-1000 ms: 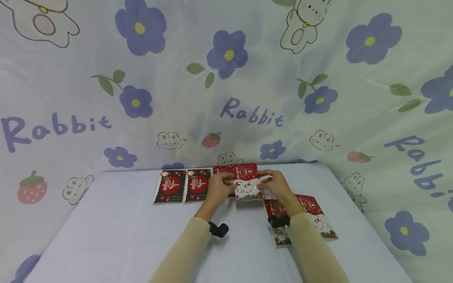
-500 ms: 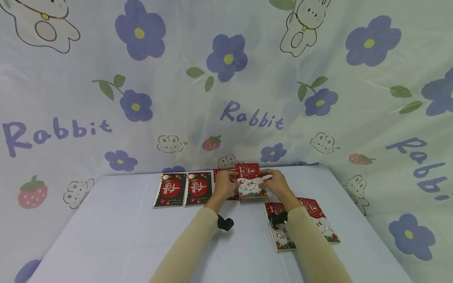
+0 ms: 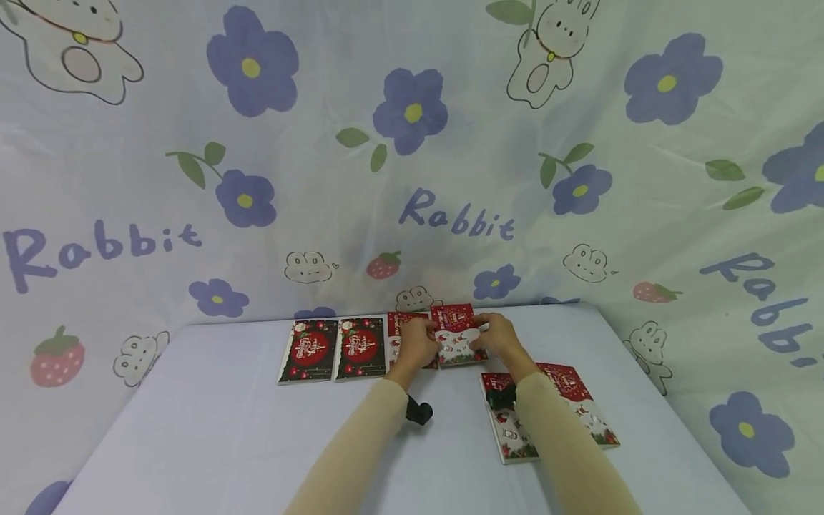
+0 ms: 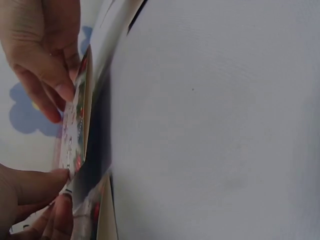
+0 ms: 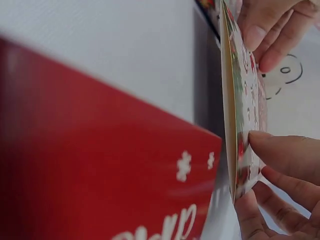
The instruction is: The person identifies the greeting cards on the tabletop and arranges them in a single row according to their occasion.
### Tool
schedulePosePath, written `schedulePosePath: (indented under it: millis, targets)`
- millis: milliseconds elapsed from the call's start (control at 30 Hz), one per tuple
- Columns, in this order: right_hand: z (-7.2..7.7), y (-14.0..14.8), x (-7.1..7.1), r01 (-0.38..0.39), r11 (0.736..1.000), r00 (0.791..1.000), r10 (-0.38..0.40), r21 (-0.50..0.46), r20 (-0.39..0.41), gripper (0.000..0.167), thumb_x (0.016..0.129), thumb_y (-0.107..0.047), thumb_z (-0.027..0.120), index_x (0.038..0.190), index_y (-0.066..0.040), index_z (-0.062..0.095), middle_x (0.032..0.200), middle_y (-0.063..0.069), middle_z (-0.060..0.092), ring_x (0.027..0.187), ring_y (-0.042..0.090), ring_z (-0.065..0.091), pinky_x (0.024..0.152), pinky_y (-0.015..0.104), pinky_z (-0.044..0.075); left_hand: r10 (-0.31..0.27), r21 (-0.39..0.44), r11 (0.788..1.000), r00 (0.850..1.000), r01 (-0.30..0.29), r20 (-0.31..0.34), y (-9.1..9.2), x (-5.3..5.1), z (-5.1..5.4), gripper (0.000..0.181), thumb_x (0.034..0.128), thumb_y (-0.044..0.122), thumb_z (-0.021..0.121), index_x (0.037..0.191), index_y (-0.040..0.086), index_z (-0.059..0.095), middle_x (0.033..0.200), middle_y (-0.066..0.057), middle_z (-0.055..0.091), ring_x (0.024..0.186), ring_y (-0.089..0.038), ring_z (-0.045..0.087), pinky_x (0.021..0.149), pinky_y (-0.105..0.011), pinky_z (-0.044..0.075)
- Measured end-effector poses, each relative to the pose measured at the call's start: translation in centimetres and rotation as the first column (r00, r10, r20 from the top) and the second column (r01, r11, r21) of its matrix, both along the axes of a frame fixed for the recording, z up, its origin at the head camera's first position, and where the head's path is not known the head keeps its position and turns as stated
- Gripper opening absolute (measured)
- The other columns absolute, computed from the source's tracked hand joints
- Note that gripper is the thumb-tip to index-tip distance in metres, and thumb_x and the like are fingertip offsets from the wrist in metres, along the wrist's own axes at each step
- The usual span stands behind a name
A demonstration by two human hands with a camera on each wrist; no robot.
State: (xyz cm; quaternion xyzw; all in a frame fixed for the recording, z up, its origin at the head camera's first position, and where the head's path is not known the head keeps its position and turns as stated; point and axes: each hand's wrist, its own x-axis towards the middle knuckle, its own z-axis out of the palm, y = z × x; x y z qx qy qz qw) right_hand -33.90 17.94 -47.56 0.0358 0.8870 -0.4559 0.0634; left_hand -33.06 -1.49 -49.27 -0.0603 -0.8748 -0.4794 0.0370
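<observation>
A red-and-white Christmas booklet (image 3: 455,340) is held at the back of the table, at the right end of a row. My left hand (image 3: 418,343) pinches its left edge, thumb in front. At its right edge my right hand (image 3: 498,337) grips with thumb and fingers. A dark shadow shows under the held booklet (image 5: 245,105) in the right wrist view. Just left of it lies another red-and-white booklet (image 3: 395,329), partly covered by my left hand. Two dark booklets with red circles, one at the left end (image 3: 309,350) and one beside it (image 3: 360,347), complete the row.
Two more red-and-white booklets, one (image 3: 511,433) partly under my right forearm and another (image 3: 579,400) beside it, lie nearer on the right. The white table (image 3: 212,429) meets a patterned rabbit-and-flower curtain (image 3: 322,214) at its back edge.
The held booklet has come down a little and shifted slightly right, beside the third booklet. My left hand has moved right with it, uncovering more of that neighbouring booklet.
</observation>
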Motion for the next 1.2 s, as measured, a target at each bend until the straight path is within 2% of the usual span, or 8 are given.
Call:
schedulePosePath:
  millis: [233,467,567,1000,1200]
  targets:
    - [-0.6,-0.5,-0.3,-0.014,0.995,0.999,0.018,0.099,-0.036,0.063,0.080,0.006,0.084,0.139,0.002,0.063,0.134,0.025,0.064,0.116,0.038,0.064,0.095,0.049,0.055,-0.001,-0.009,1.000,1.000,0.001,0.017,0.3,-0.1,-0.5,0.043,0.0811,-0.013,0.081,0.122,-0.011,0.071,0.099,-0.018,0.070,0.085,-0.020,0.064,0.078,-0.038,0.058]
    - [-0.8,-1.0,-0.4,-0.019,0.987,0.997,0.030,0.160,-0.067,0.066,0.075,0.008,0.083,0.139,0.007,0.062,0.133,0.027,0.065,0.126,0.044,0.059,0.107,0.053,0.048,-0.010,-0.007,1.000,1.000,0.010,0.003,0.2,-0.2,-1.3,0.044,0.0782,-0.014,0.083,0.121,-0.011,0.072,0.100,-0.016,0.067,0.087,-0.020,0.060,0.078,-0.037,0.056]
    - [-0.5,-1.2,-0.2,-0.017,0.979,0.997,0.033,0.203,-0.072,0.067,0.074,0.008,0.083,0.138,0.008,0.062,0.134,0.027,0.063,0.129,0.045,0.057,0.110,0.053,0.046,-0.014,-0.005,1.000,1.000,0.014,-0.008,0.2,-0.1,-1.3,0.042,0.0774,-0.014,0.084,0.118,-0.011,0.073,0.096,-0.014,0.065,0.085,-0.019,0.057,0.078,-0.038,0.054]
    - [0.0,-1.6,0.0,-0.036,0.943,0.993,0.070,0.330,-0.091,0.063,0.070,0.007,0.083,0.130,0.013,0.066,0.127,0.027,0.059,0.123,0.045,0.057,0.109,0.052,0.047,-0.035,-0.003,0.999,0.999,0.034,-0.013,0.0,-0.1,-1.6,0.030,0.0800,-0.011,0.084,0.108,-0.011,0.074,0.098,-0.014,0.061,0.089,-0.021,0.057,0.082,-0.040,0.055]
    - [-0.1,-1.5,-0.2,-0.070,0.940,0.992,0.100,0.333,-0.075,0.064,0.071,0.005,0.083,0.132,0.014,0.064,0.130,0.029,0.057,0.125,0.045,0.056,0.110,0.052,0.046,-0.051,-0.066,0.997,0.998,0.048,-0.045,0.0,-0.1,-1.6,0.023,0.0814,-0.009,0.083,0.104,-0.010,0.076,0.097,-0.012,0.062,0.091,-0.024,0.059,0.082,-0.041,0.054]
